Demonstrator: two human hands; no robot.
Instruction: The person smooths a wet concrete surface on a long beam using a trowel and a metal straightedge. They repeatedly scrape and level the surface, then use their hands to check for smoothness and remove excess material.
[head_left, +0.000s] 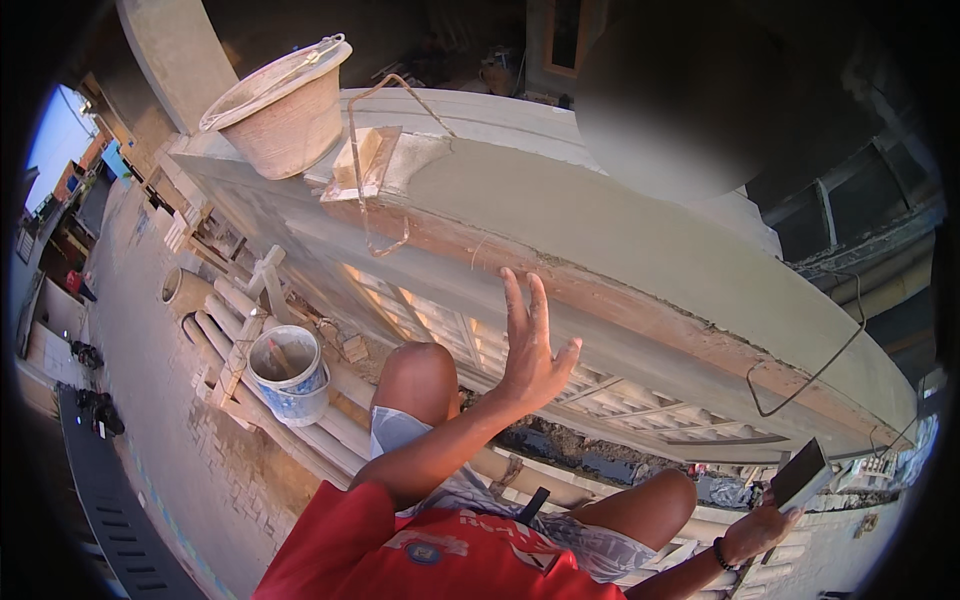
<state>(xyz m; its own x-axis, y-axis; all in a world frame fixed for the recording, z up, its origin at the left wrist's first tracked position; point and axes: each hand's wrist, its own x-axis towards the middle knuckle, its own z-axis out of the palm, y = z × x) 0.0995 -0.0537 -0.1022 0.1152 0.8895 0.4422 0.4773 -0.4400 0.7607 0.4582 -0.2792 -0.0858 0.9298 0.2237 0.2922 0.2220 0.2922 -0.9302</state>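
My left hand (pixel 530 355) is raised with fingers spread, fingertips at the reddish formwork board (pixel 610 305) along the edge of a grey, curved plastered ledge (pixel 650 230); I cannot tell whether they touch it. My right hand (pixel 760 525), low at the right, grips a flat dark rectangular trowel (pixel 800 475). Bent rusty wire brackets (pixel 385 243) straddle the ledge. A small pale wooden tool or board (pixel 365 160) lies on the ledge's left end, beside a large mortar-stained bucket (pixel 275 125).
Beneath me are planks and poles (pixel 340 450) forming a scaffold, holding a white-and-blue bucket (pixel 290 395) with a tool inside. Another bucket (pixel 185 292) stands farther left. Below runs a paved lane (pixel 180 470), with a distant person (pixel 80 283) in red. A grey pillar (pixel 175 60) rises behind.
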